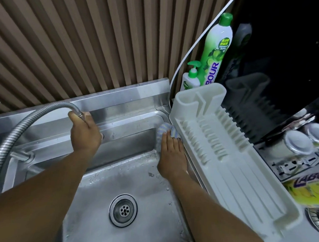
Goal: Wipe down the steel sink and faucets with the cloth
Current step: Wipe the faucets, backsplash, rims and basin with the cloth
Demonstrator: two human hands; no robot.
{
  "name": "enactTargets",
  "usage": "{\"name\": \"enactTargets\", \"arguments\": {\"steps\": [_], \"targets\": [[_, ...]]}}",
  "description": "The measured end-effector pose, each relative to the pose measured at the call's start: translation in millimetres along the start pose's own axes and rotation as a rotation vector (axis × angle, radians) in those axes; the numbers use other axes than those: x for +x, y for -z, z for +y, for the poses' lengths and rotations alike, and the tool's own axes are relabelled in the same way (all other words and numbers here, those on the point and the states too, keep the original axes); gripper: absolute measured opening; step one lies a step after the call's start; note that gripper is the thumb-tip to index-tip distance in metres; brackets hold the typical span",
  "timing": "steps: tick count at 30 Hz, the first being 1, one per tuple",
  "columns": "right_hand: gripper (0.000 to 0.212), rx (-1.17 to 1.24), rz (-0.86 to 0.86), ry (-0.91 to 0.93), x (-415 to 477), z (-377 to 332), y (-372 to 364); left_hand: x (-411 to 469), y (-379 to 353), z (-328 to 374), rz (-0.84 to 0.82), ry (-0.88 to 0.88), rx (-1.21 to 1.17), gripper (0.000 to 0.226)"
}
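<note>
Left hand (85,133) grips the hose (25,121) end over the sink (115,174). Right hand (171,156) is flat, cloth (165,129) under its straight fingertips at the sink corner, dish rack (227,152) just beside.

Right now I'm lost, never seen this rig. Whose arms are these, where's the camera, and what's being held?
There is no robot here. One camera worn on a person's head looks down at their two bare arms. The left hand grips the end of a flexible metal hose over the back of the steel sink. The right hand presses a striped cloth with flat fingers into the sink's back right corner, beside a white dish rack. Two green soap bottles stand behind the rack.
</note>
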State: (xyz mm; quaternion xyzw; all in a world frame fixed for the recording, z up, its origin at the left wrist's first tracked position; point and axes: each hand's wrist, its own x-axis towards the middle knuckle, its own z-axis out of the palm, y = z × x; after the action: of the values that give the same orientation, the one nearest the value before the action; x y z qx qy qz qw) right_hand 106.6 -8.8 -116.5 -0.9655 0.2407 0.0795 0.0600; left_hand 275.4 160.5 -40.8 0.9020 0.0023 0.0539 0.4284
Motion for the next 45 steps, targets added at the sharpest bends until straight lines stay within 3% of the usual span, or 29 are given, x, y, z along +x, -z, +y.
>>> {"name": "enactTargets", "arguments": {"steps": [4,9,13,23,28,34,38,45], "targets": [[0.094,-0.017,-0.045,-0.012,22.6,-8.6,9.5,1.9,-0.6,-1.6,0.005,-0.011,0.014,0.038],[0.110,0.132,0.002,-0.111,-59.4,0.9,-13.0,-0.2,0.8,-1.4,0.012,-0.011,0.019,0.038],[0.107,0.149,0.033,-0.169,-96.3,-2.6,-27.9,-0.8,1.4,0.6,0.012,0.004,0.019,0.037],[0.094,-0.005,-0.007,-0.126,33.9,-29.9,6.3,3.4,0.2,-3.1,0.004,-0.011,0.034,0.037],[0.101,0.036,0.008,-0.141,-38.5,-11.3,-8.8,3.9,1.8,-3.7,-0.010,-0.020,0.022,0.038],[0.102,0.091,0.149,-0.277,-167.1,6.5,-41.5,2.3,7.5,-4.4,-0.043,-0.015,-0.017,0.040],[0.104,0.133,0.125,-0.389,-224.1,2.8,-50.6,-3.6,9.9,-1.2,-0.063,-0.029,-0.033,0.041],[0.098,0.134,0.127,-0.400,-153.7,-11.2,-36.9,3.9,7.0,-7.3,-0.022,-0.048,0.005,0.048]]}}
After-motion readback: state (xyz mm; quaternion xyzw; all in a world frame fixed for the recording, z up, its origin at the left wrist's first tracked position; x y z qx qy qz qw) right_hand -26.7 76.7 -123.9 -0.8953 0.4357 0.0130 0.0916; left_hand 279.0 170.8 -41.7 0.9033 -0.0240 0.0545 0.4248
